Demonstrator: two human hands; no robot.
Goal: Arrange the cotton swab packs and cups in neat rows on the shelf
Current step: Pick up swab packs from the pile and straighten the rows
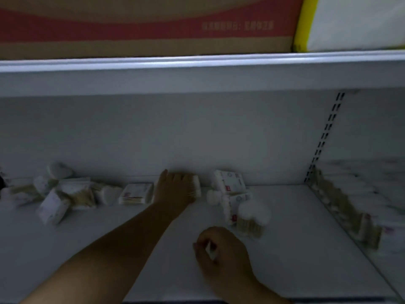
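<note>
Centre-frame, at the back of the shelf (295, 249): left hand (175, 187) lies over a swab pack (196, 186); right hand (221, 253) sits lower centre.

Left fingers drape the pack top, thumb spread; blur hides whether they close on it. Right fingers curl round a small white item (210, 249), unidentified. I judge the packs light, soft-filmed and slippery, best pinched across the short sides. Clear cup (252, 218), right of centre, holds swabs upright, white tips up, tan stems below; lid not discernible. Stiffer, likely tippy: take it round the wall. Loose packs (65, 194) lie jumbled at left.
</note>
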